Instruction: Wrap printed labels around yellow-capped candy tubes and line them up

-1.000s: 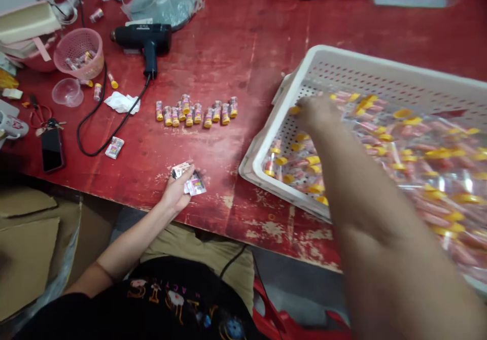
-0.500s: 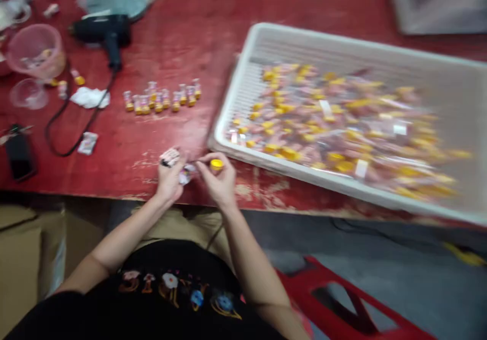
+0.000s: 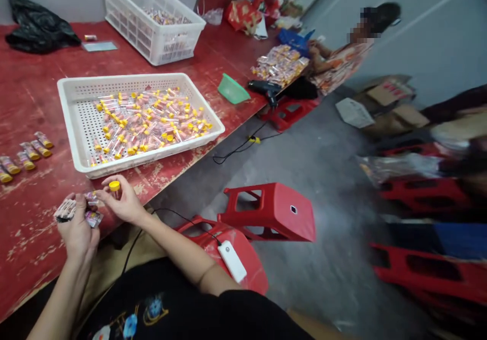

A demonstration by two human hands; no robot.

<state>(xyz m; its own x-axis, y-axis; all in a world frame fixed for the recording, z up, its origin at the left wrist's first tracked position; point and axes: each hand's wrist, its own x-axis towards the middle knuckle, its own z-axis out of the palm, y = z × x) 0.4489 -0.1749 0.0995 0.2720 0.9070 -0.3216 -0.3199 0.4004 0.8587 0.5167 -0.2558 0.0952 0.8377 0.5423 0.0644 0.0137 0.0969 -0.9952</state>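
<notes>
Presently, both hands are just over the near edge of the red table (image 3: 30, 238). Left hand (image 3: 79, 223): closed, thumb pressed over a stack of printed film pieces (image 3: 66, 209). Right hand (image 3: 124, 203): fingers curled around a yellow-capped tube (image 3: 114, 186), cap up; thumb and index finger reach to the film beside the left hand, their exact contact too small to read. To the right and lower, a white device (image 3: 233, 261) with a cable lies on a red stool (image 3: 253, 276). Beyond the hands, a white tray (image 3: 67, 122) holds many loose tubes (image 3: 152, 122); several printed tubes (image 3: 27, 161) lie left of it. Farther: a green bowl (image 3: 233, 89), a tall white crate (image 3: 175, 51), a black bag (image 3: 38, 28). Farthest right, a co-worker (image 3: 338, 71) sits by a tube heap (image 3: 281, 63).
</notes>
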